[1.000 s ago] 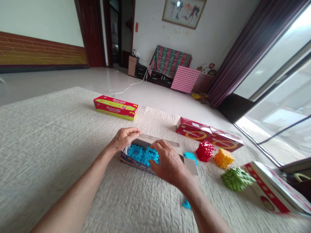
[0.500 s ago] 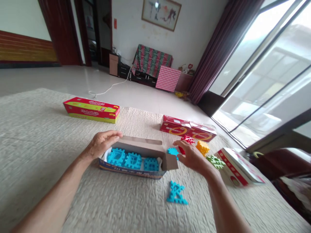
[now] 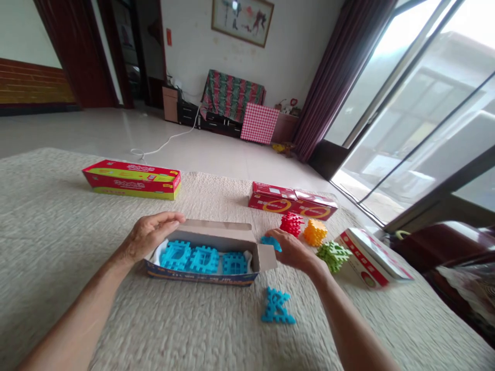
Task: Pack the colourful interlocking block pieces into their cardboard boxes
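Note:
An open cardboard box [image 3: 201,281] holds several blue interlocking plastic blocks [image 3: 203,259] on a white lining. My left hand [image 3: 152,236] grips the box at its far left corner, fingers bent over the edge. Just beyond the box's right flap, my right hand [image 3: 290,248] has its fingers closed on a blue plastic block [image 3: 271,242], partly covered by the hand. Another blue piece [image 3: 277,306], with notched edges, lies on the mat nearer to me. Beyond my right hand are a red block stack [image 3: 292,223], a yellow one [image 3: 316,233] and a green one [image 3: 334,256].
All of this rests on a beige textured mat [image 3: 201,330]. A red and yellow-green box [image 3: 133,180] lies at the far left. A dark red box [image 3: 292,201] lies behind the coloured stacks, and a white and red box [image 3: 373,257] to their right.
My right hand has lowered onto the blue block and closed on it. The red stack shows more fully now. The whole view has shifted slightly; my left hand stays at the box.

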The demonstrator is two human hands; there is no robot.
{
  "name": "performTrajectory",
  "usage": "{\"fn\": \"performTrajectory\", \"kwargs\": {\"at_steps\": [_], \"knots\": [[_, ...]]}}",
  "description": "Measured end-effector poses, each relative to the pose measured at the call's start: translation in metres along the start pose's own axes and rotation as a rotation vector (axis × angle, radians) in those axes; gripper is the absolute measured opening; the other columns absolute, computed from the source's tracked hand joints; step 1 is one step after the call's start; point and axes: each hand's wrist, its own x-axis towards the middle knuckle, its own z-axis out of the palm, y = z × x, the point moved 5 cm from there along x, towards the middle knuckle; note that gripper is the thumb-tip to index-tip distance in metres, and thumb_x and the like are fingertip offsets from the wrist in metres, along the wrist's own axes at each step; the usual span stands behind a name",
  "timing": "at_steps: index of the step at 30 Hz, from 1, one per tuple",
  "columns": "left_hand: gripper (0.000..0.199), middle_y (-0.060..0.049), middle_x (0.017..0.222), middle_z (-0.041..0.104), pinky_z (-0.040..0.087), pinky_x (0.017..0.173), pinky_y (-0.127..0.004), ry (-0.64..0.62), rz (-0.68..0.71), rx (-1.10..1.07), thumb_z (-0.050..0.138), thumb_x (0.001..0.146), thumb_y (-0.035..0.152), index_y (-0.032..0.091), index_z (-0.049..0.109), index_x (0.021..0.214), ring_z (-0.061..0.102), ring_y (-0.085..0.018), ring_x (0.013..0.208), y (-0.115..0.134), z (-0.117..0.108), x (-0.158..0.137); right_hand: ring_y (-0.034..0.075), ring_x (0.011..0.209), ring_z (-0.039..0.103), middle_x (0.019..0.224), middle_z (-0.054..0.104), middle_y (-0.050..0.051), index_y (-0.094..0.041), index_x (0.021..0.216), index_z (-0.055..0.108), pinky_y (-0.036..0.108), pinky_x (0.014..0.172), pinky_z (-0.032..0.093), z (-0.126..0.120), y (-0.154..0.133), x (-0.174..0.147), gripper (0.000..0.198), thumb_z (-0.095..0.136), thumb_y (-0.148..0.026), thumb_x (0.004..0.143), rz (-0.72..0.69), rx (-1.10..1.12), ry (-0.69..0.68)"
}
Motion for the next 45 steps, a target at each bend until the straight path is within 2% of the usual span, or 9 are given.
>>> {"fn": "performTrajectory", "kwargs": {"at_steps": [7, 11, 14, 16, 19, 21, 25, 37, 45], "knots": [[0.037, -0.005, 0.103, 0.075, 0.051, 0.092, -0.033, 0.014, 0.035, 0.011, 0.06, 0.078, 0.05, 0.021, 0.074, 0.095, 0.067, -0.025, 0.101, 0.009, 0.0, -0.001, 0.02, 0.091, 0.063, 0.104, 0.065, 0.009, -0.019, 0.107, 0.061, 0.036, 0.081, 0.051, -0.002, 0.0, -0.004, 0.031, 0.056, -0.013, 0.077, 0.001, -0.047, 0.047], [0.036, -0.005, 0.101, 0.075, 0.052, 0.09, -0.032, 0.037, 0.057, 0.011, 0.06, 0.077, 0.048, 0.02, 0.074, 0.093, 0.067, -0.024, 0.1, 0.014, -0.001, -0.002, 0.02, 0.088, 0.063, 0.108, 0.063, 0.009, -0.018, 0.114, 0.058, 0.038, 0.08, 0.051, -0.028, -0.007, -0.009, 0.037, 0.057, -0.017, 0.078, 0.057, -0.041, 0.193], [0.036, -0.005, 0.101, 0.075, 0.052, 0.09, -0.032, 0.03, 0.065, 0.014, 0.059, 0.078, 0.047, 0.019, 0.074, 0.096, 0.067, -0.024, 0.1, 0.015, 0.0, -0.002, 0.021, 0.095, 0.061, 0.113, 0.061, 0.009, -0.02, 0.115, 0.058, 0.038, 0.083, 0.05, -0.053, -0.041, -0.015, 0.037, 0.06, -0.023, 0.079, 0.011, 0.013, 0.296], [0.036, -0.005, 0.102, 0.075, 0.051, 0.091, -0.031, 0.027, 0.066, 0.011, 0.059, 0.079, 0.046, 0.019, 0.074, 0.097, 0.067, -0.024, 0.101, 0.014, 0.0, -0.002, 0.021, 0.1, 0.06, 0.115, 0.061, 0.007, -0.021, 0.116, 0.057, 0.036, 0.086, 0.049, -0.058, -0.074, -0.018, 0.036, 0.062, -0.025, 0.08, -0.081, 0.094, 0.288], [0.036, -0.005, 0.102, 0.075, 0.052, 0.091, -0.031, 0.026, 0.06, 0.001, 0.059, 0.079, 0.046, 0.018, 0.074, 0.097, 0.067, -0.024, 0.1, 0.013, 0.0, -0.003, 0.019, 0.099, 0.06, 0.113, 0.061, 0.006, -0.022, 0.112, 0.06, 0.034, 0.086, 0.05, -0.046, -0.112, -0.017, 0.035, 0.064, -0.022, 0.077, -0.159, 0.166, 0.163], [0.036, -0.005, 0.102, 0.075, 0.052, 0.09, -0.031, 0.027, 0.058, -0.003, 0.059, 0.078, 0.045, 0.018, 0.074, 0.097, 0.067, -0.024, 0.1, 0.013, 0.0, -0.003, 0.02, 0.096, 0.06, 0.109, 0.062, 0.006, -0.021, 0.108, 0.061, 0.035, 0.086, 0.05, -0.035, -0.122, -0.013, 0.033, 0.065, -0.02, 0.075, -0.151, 0.158, 0.114], [0.034, -0.005, 0.102, 0.075, 0.052, 0.089, -0.031, 0.026, 0.069, 0.008, 0.059, 0.079, 0.045, 0.019, 0.074, 0.096, 0.068, -0.024, 0.1, 0.013, 0.0, -0.002, 0.021, 0.098, 0.06, 0.106, 0.062, 0.007, -0.02, 0.107, 0.061, 0.037, 0.088, 0.049, -0.023, -0.119, -0.007, 0.032, 0.064, -0.019, 0.075, -0.146, 0.138, 0.081], [0.036, -0.005, 0.102, 0.075, 0.052, 0.09, -0.031, 0.03, 0.06, 0.019, 0.06, 0.078, 0.046, 0.019, 0.074, 0.097, 0.067, -0.024, 0.1, 0.013, 0.0, -0.002, 0.02, 0.095, 0.059, 0.104, 0.063, 0.007, -0.019, 0.101, 0.062, 0.036, 0.086, 0.05, -0.025, -0.115, -0.01, 0.026, 0.062, -0.016, 0.076, -0.152, 0.146, 0.104], [0.036, -0.004, 0.102, 0.075, 0.05, 0.093, -0.031, 0.034, 0.059, 0.013, 0.06, 0.078, 0.048, 0.02, 0.074, 0.095, 0.066, -0.025, 0.103, 0.015, 0.0, -0.003, 0.016, 0.081, 0.063, 0.092, 0.067, 0.004, -0.021, 0.093, 0.063, 0.032, 0.074, 0.05, -0.047, -0.095, -0.035, 0.014, 0.05, -0.023, 0.088, -0.096, 0.135, 0.201]]}}
